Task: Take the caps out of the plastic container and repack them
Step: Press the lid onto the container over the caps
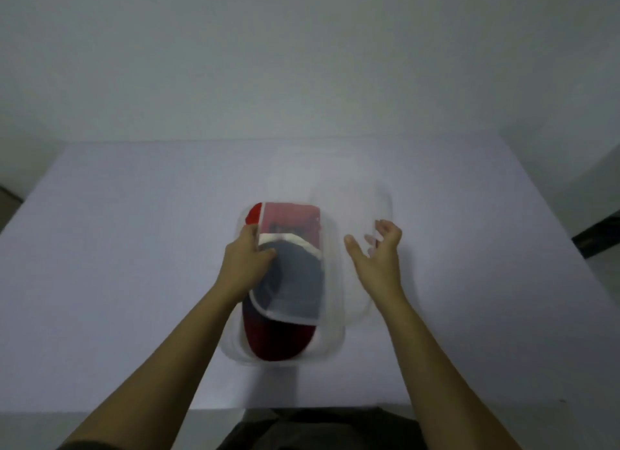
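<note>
On the pale table (134, 248), a clear plastic container (332, 335) holds a red cap (278, 342) and a dark blue cap (295, 282). The left hand (246, 261) grips its left rim. The right hand (379, 258), fingers half curled, meets the blurred clear lid (355, 198); I cannot tell if it grips. Best to steady the container and lift the lid fully away.

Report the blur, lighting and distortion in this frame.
Head view: soft, dim, even light, no hard shadows; the clear lid by the right hand smears into motion blur; caps in the plastic container look hazy; wide-angle stretch toward the frame edges.
</note>
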Available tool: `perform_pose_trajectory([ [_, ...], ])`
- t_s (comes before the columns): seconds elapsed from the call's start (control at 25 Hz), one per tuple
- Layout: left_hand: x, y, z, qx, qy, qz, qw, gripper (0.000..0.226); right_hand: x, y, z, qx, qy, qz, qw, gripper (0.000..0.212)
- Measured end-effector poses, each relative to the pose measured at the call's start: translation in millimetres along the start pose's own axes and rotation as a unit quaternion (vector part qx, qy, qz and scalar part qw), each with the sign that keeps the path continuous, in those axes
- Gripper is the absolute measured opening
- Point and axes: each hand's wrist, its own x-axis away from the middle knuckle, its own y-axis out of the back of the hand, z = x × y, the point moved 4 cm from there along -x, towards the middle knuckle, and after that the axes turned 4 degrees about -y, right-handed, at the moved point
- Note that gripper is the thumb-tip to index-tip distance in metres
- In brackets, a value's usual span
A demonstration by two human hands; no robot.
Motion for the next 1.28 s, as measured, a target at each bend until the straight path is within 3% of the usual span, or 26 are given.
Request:
perform_pose_trajectory([
  [0.12,25.4,19.6,44.6,-0.003,0.065,-0.009,0.998,0.050,31.6,-44.4,-17.6,0.085,0.012,0.072,0.994,0.063],
  [0.28,43.4,13.1,77.6,0.010,0.098,-0.011,0.995,0.047,50.6,-64.6,-43.4,0.126,-0.006,0.082,0.989,0.059],
  [0.44,42.3,9.9,82.0,-0.010,0.076,-0.004,0.997,0.051,57.7,-69.3,-53.1,0.108,-0.034,0.070,0.991,0.058],
  [0.56,34.9,9.2,79.7,-0.052,0.040,0.011,0.998,0.066,53.8,-71.7,-53.4,0.115,-0.059,0.070,0.989,0.054],
  [0.72,18.9,5.1,87.2,-0.164,0.030,-0.003,0.986,0.052,41.4,-76.4,-48.2,0.159,-0.061,0.082,0.982,0.051],
  [0.88,10.2,0.9,90.3,-0.170,0.044,-0.010,0.984,0.042,38.2,-84.7,-46.1,0.158,-0.055,0.072,0.983,0.055],
  [1.28,4.7,-0.4,104.1,-0.163,0.021,0.017,0.986,0.046,33.2,-84.6,-54.8,0.223,-0.047,0.065,0.971,0.062],
])
